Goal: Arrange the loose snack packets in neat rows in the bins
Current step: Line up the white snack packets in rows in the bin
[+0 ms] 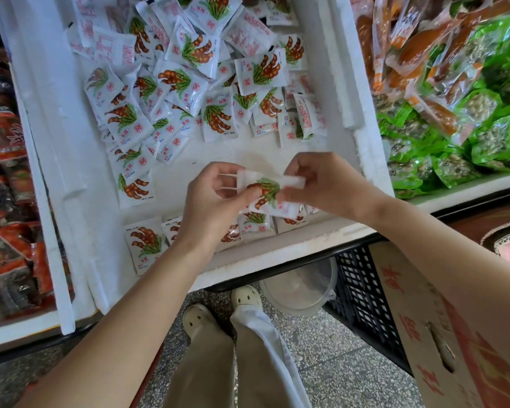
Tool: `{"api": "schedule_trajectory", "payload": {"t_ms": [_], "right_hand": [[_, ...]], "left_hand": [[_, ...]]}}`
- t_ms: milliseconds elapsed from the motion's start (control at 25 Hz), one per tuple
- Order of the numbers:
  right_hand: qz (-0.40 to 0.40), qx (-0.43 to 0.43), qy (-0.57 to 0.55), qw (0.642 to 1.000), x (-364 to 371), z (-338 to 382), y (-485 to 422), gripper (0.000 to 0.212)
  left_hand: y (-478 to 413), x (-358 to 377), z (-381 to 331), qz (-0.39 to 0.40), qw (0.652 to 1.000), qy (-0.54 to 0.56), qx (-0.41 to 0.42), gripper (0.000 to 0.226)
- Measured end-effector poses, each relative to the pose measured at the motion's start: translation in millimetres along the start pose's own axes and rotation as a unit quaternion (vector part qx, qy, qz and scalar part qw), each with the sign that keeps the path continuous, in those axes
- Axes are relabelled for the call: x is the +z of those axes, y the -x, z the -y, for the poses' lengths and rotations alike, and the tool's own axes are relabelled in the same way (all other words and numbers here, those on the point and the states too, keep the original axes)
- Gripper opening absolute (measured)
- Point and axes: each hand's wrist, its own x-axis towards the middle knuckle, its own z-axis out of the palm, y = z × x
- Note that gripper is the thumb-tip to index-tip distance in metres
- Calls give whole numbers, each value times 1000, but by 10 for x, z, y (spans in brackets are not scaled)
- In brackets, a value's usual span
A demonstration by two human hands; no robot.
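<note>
Here, white packets (193,51) (mostly loose) fill the bin (46,119).

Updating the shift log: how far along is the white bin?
Early. Done: a short row standing along the near wall of the white bin. In hand: left hand and right hand pinch a packet above it. Left: the jumbled heap farther back, plus strays at left.

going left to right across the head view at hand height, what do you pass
red packets → lone packet on the bin floor → left hand → held packet → right hand → green packets
</note>
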Motion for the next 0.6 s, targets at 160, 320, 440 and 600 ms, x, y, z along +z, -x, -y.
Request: {"api": "schedule_trajectory", "payload": {"t_ms": [160,320,440,600], "right_hand": [[5,-31,77,997,2,9,170,35],[-55,-56,73,994,-25,68,211,35],[-77,-35,160,983,-285,-16,127,23],[-39,20,234,971,-420,-209,-153,14]], "left_hand": [[-42,117,-134,29,999,-10,44,26],[-81,300,-154,53,994,-51,87,23],[-158,256,3,38,981,-151,115,18],[-241,145,313,91,936,-323,102,40]]}}
